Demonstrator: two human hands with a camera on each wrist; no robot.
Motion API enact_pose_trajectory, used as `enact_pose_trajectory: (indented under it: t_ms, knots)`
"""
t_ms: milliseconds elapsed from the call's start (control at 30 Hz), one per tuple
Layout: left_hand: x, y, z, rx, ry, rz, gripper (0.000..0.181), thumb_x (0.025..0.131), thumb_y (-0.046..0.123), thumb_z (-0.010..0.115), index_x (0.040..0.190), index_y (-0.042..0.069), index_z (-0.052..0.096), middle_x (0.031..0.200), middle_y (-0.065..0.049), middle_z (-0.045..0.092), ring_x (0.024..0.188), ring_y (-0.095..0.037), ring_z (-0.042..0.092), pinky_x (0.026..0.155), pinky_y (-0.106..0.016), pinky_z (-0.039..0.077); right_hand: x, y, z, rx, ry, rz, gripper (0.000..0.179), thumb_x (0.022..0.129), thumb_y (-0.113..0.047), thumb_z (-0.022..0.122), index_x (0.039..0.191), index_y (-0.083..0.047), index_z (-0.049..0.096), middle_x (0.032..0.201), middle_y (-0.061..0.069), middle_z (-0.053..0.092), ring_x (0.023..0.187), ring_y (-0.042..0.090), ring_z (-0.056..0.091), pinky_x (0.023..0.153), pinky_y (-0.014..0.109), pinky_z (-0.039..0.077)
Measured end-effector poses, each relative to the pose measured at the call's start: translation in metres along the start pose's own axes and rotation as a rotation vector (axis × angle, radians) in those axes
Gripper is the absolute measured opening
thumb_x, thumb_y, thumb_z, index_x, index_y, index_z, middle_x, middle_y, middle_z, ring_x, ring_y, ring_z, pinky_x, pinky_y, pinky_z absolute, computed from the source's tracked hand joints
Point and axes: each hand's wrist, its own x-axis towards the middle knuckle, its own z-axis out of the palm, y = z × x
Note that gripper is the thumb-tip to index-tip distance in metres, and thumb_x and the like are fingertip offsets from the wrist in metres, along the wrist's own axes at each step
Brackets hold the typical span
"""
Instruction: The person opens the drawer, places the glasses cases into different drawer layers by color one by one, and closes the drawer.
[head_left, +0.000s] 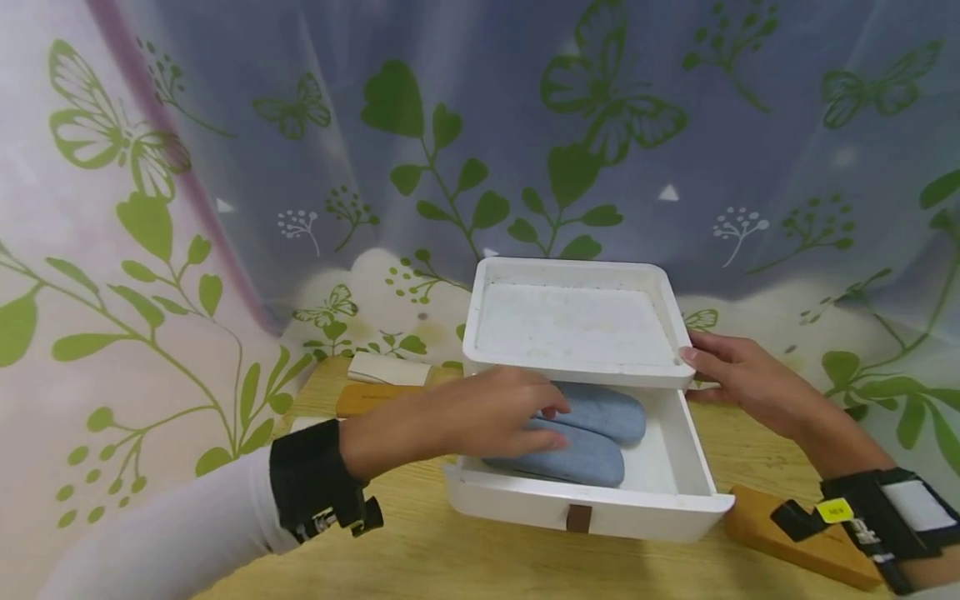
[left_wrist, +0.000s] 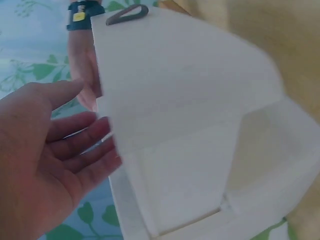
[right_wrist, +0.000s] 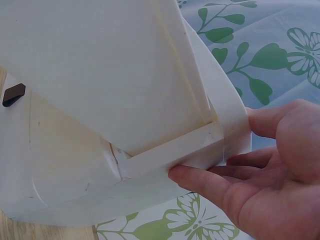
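A white drawer box [head_left: 577, 367] with a shallow tray top stands on the table, its lower drawer [head_left: 517, 502] pulled out toward me. Two long, rounded blue cases [head_left: 585, 462], like glasses cases, lie side by side in the drawer. Over their left part reaches my left hand [head_left: 498, 408], thumb and index finger apart, partly hiding them. In the left wrist view its fingers [left_wrist: 82, 145] are loosely bent beside the white box, with nothing pinched. My right hand [right_wrist: 260, 170] grips the box's right side, its thumb at the top rim in the head view.
A brown pull tab [head_left: 578, 518] sits on the drawer front. An orange-brown block [head_left: 802, 537] lies right of the drawer, near my right wrist. Left of the box are another orange-brown piece [head_left: 375, 398] and a cream item [head_left: 390, 368]. A patterned curtain [head_left: 465, 125] hangs behind.
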Motion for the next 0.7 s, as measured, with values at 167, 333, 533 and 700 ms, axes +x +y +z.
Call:
enact_pose_trajectory:
  t_ms: [167,333,533,700]
  knots:
    - [-0.018,-0.001,0.008,-0.15,0.12,0.009,0.033,0.103,0.029,0.066,0.127,0.007,0.072,0.12,-0.003,0.076,0.104,-0.013,0.071,0.09,-0.019,0.057,-0.001,0.0,-0.001,0.016,-0.008,0.0,0.068,0.113,-0.035,0.043,0.166,-0.003,0.014,0.16,0.031,0.038,0.113,-0.01,0.063,0.1,0.044,0.06]
    - [-0.035,0.006,0.019,-0.27,0.238,0.063,0.027,0.102,0.021,0.067,0.122,0.005,0.074,0.113,-0.003,0.077,0.097,-0.01,0.07,0.087,-0.016,0.057,-0.002,0.001,-0.001,0.019,-0.01,-0.012,0.067,0.113,-0.033,0.043,0.166,-0.004,0.015,0.16,0.031,0.037,0.114,-0.01,0.063,0.1,0.043,0.06]
    - [-0.049,0.012,0.037,-0.457,0.411,0.135,0.018,0.099,0.009,0.069,0.114,0.002,0.076,0.096,-0.003,0.076,0.084,0.0,0.065,0.076,-0.014,0.058,-0.001,0.002,-0.001,0.026,-0.006,-0.02,0.067,0.113,-0.032,0.044,0.166,-0.004,0.016,0.153,0.017,0.048,0.114,-0.009,0.064,0.1,0.043,0.06]
    - [-0.059,0.019,0.048,-0.523,0.428,0.157,0.015,0.1,0.008,0.068,0.111,0.004,0.077,0.094,-0.003,0.078,0.081,0.004,0.065,0.072,-0.015,0.059,-0.001,0.002,0.0,0.025,-0.003,-0.025,0.067,0.113,-0.032,0.045,0.166,-0.003,0.018,0.147,0.005,0.054,0.114,-0.007,0.065,0.098,0.041,0.061]
